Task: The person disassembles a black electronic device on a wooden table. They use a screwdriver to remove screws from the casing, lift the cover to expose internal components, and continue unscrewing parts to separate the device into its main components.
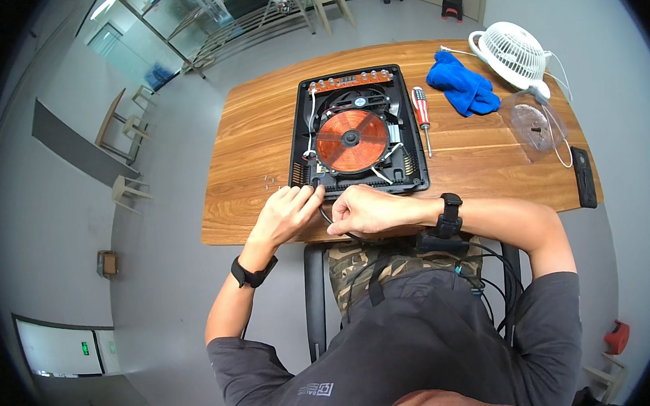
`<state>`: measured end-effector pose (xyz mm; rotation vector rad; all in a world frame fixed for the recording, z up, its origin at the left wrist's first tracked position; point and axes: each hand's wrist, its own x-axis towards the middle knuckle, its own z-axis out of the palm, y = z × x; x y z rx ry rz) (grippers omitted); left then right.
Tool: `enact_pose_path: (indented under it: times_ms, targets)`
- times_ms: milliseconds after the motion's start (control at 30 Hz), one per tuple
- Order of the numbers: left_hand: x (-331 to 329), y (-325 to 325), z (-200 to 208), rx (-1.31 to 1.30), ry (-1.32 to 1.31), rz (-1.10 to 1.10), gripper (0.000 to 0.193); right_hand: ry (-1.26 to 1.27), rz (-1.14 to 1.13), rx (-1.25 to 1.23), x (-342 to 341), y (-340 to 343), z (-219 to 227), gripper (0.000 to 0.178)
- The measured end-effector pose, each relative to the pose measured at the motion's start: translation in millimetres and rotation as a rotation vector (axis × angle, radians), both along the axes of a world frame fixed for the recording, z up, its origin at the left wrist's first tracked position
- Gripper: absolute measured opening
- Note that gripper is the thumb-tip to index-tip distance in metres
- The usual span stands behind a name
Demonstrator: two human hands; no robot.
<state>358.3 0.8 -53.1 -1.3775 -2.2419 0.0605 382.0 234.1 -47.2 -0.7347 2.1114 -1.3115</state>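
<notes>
Right hand [366, 209] is curled beside a thin black cord [324, 215], can't tell if it's clamped on it; left hand [288, 214] has fingers bunched together at the near-left edge of the open black plastic housing [422, 171]. Looks like cord-routing to me, so next calls for steady guiding, well short of the housing's round copper coil [366, 145].

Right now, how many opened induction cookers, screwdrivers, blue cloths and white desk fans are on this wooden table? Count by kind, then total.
Opened induction cooker: 1
Red-handled screwdriver: 1
Blue cloth: 1
White desk fan: 1
Total: 4
</notes>
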Motion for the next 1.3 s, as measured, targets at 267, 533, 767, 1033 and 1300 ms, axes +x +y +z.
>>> enact_pose_path:
  times_ms: [267, 533, 767, 1033, 1300]
  targets:
    - [-1.5, 2.6, 2.2, -0.102, -0.068, -0.143, 0.026, 0.113, -0.004, 0.056, 0.4, -0.5, -29.3, 0.036]
    - [-5.5, 13.6, -26.2, -0.006, 0.079, -0.141, 0.028, 0.151, 0.062, 0.117, 3.2, -3.0, -33.2, 0.043]
    - [-6.1, 25.1, -24.1, 0.215, 0.158, -0.015, 0.032, -0.259, 0.11, -0.165, 2.7, -5.6, -25.8, 0.04]
    - [-3.7, 24.9, -28.5, 0.271, 0.167, 0.075, 0.037, -0.661, 0.059, -0.319, -6.2, -1.9, -29.1, 0.03]
    - [6.3, 9.6, 1.2, -0.107, -0.018, 0.056, 0.028, -0.35, -0.087, -0.146, 3.8, -5.7, -29.2, 0.032]
